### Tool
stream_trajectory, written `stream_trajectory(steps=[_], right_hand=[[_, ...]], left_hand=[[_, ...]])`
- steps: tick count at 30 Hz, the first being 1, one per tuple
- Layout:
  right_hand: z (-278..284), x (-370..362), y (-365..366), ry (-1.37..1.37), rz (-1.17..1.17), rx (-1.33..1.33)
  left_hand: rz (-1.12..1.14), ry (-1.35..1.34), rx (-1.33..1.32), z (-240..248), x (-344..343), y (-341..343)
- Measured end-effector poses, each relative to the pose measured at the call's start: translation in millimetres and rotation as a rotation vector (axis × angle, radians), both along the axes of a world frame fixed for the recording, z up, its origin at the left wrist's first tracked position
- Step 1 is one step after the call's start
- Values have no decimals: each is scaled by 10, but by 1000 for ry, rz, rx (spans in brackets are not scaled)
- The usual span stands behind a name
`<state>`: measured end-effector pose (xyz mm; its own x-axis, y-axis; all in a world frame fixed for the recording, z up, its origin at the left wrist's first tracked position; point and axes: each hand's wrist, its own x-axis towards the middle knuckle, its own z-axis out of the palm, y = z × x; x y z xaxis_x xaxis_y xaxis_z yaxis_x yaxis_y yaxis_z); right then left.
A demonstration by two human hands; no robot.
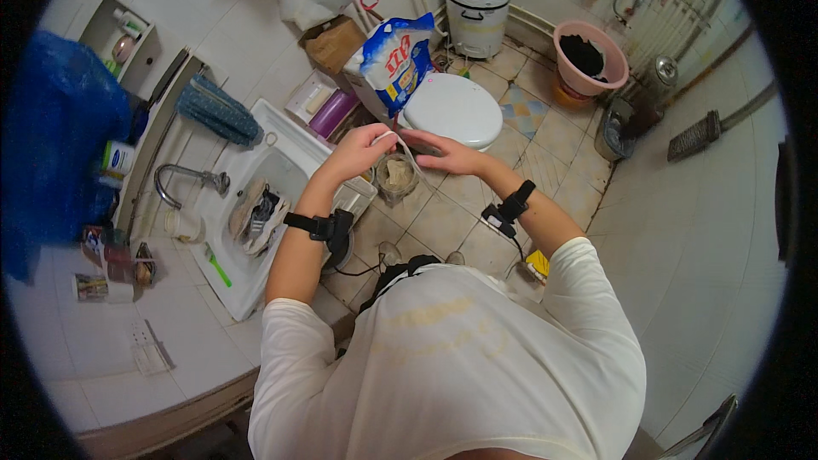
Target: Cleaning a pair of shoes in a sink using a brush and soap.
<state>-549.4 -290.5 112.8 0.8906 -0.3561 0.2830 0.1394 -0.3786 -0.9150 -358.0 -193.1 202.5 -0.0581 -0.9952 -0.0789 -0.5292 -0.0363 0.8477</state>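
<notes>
A thin white shoelace (411, 156) runs from my left hand past my right hand and hangs down. My left hand (362, 152) is closed on its upper end, fingers pinched together. Close to the lace, my right hand (447, 155) has its fingers stretched out and its thumb apart from them; whether it touches the lace is hard to see. Beneath my hands stands a small waste bin (397, 179) with pale paper-like stuff inside. At the left, grey-and-white shoes (262, 220) lie in the white sink (294, 158). Dark bands with small boxes circle both my forearms.
Ahead are a toilet with its white lid (453, 111) down, a blue-and-white detergent bag (394, 64) and a white barrel (477, 17) with a black top. A pink basin (609, 77) holds dark cloth. A green brush (218, 266) lies on the sink's edge, near the curved tap (192, 177).
</notes>
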Motion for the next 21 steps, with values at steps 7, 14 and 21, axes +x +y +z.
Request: stream_trajectory(steps=[7, 14, 21], right_hand=[[66, 681, 148, 140, 281, 303], [240, 1007, 180, 205, 251, 142], [388, 1239, 303, 328, 234, -61]], left_hand=[[244, -103, 7, -127, 339, 370], [311, -44, 55, -107, 710, 933], [302, 54, 95, -270, 1007, 1315]])
